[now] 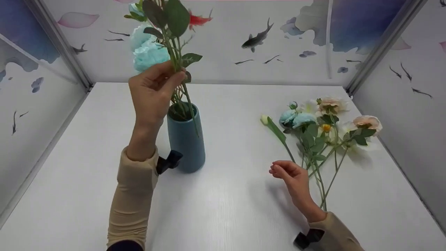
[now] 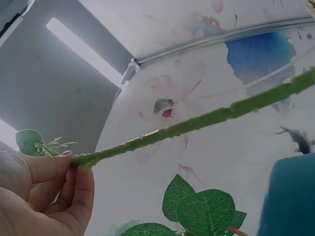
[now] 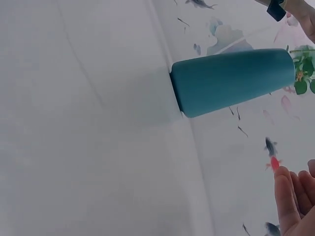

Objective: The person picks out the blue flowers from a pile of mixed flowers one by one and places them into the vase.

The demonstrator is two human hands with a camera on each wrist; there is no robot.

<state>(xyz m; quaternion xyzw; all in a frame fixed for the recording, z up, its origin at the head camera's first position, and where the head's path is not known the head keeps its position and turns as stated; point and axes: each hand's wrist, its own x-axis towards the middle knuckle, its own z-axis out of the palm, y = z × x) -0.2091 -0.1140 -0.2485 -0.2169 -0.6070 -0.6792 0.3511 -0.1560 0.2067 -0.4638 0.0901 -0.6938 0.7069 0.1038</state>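
My left hand (image 1: 151, 94) pinches a green flower stem (image 2: 197, 124) between thumb and fingers, above a blue-teal vase (image 1: 186, 146). The stem's lower end hangs down in front of the vase's rim, outside its mouth. Large dark leaves (image 1: 177, 19) sit above the hand; the held stem's bloom is out of frame. Light-blue flowers (image 1: 150, 55) show behind the hand, and several stems stand in the vase. My right hand (image 1: 294, 183) hovers over the table at right, fingers loosely bent with nothing between them, beside the loose flowers.
Loose artificial flowers lie on the white table (image 1: 226, 216) at right: blue blooms (image 1: 303, 119), a peach bloom (image 1: 367, 122) and a pale tulip bud (image 1: 264, 120). Printed panels (image 1: 223, 45) close off the back and sides.
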